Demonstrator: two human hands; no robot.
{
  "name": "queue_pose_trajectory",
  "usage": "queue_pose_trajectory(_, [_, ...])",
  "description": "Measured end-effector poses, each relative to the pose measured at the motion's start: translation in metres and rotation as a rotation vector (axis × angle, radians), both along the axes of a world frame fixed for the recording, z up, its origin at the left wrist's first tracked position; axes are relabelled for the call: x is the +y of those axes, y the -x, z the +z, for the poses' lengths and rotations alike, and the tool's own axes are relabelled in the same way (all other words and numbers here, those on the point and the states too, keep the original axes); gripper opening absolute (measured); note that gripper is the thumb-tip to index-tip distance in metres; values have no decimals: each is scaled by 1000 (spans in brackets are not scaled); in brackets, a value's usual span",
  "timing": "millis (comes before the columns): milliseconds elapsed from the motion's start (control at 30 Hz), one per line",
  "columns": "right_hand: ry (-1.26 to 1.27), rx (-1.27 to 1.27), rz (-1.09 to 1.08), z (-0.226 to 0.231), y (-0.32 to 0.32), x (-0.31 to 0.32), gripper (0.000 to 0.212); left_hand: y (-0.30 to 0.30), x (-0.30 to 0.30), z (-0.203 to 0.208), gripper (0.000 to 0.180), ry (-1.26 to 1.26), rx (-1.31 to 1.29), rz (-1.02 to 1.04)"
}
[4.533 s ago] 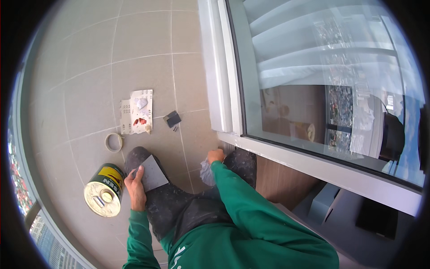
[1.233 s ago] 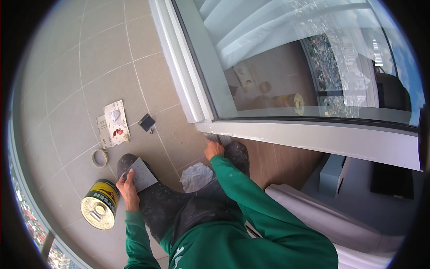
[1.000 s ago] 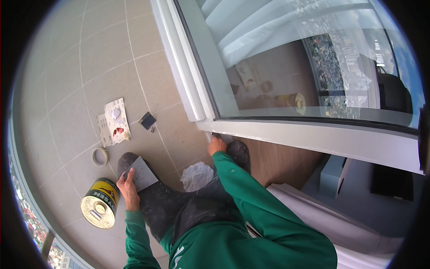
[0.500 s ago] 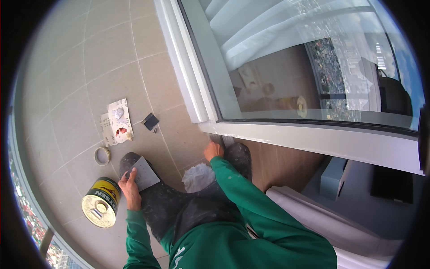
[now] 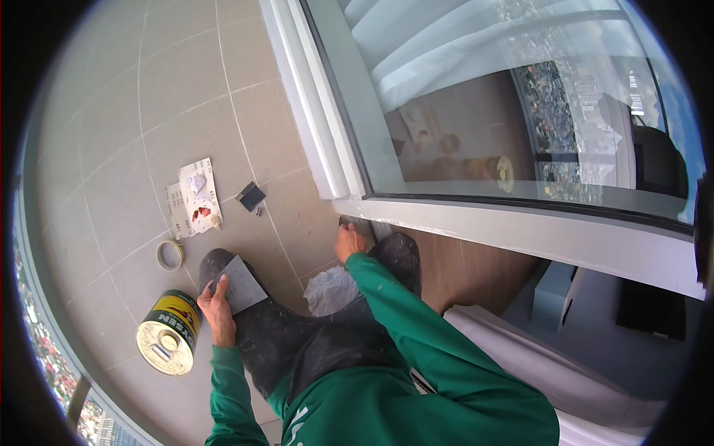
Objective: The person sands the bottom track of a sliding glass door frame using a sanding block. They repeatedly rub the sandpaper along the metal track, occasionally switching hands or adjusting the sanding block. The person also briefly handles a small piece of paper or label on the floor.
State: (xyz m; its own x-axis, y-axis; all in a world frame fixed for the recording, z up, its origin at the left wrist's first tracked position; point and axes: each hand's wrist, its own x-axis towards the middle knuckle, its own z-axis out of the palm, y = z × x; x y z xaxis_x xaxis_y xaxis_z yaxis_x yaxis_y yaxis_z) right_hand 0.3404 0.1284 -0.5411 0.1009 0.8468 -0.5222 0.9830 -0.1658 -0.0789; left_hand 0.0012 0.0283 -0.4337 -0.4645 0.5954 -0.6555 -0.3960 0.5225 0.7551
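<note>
Presently, I see the left hand (image 5: 216, 309) gripping a grey plate (image 5: 247, 287). Whether the right hand (image 5: 350, 241) holds something, I cannot tell.

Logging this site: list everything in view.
sheet: one, grey, left thigh
can: one, green and yellow, left
tape: one roll, tan, beyond can
paper: count unclear, beige, beyond tape
lump: one, white, on paper
scraps: several, red, on paper
pad: one, dark, beside paper
cloth: one, white, centre
glass panel: one, clear, right
railing: one, grey, left
box: one, bluish, lower right
tiles: many, greyish, left
left hand: one, bare, gripping sheet
right hand: one, bare, near glass panel
</note>
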Motion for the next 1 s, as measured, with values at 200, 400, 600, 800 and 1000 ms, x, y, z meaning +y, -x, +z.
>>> queue_pose_trajectory(200, [23, 3, -225, 12, -1, 4, 27, 0, 0, 3, 27, -1, 10, 3])
queue_pose_trajectory(400, [4, 53, -129, 24, 46, -18, 29, 0, 0, 4, 30, -6, 42, -4])
queue_pose_trajectory(600, [-123, 450, -253, 103, -16, -34, 41, 8, -3, 7, 36, -78, -81, 7])
queue_pose_trajectory(800, [-24, 1393, -795, 209, -25, -77, 31, -36, 0, 79, 30, -268, -377, 6])
queue_pose_trajectory(1000, [-89, 1620, -830, 279, -10, -128, 21, -78, -28, 141, 23, -410, -471, -79])
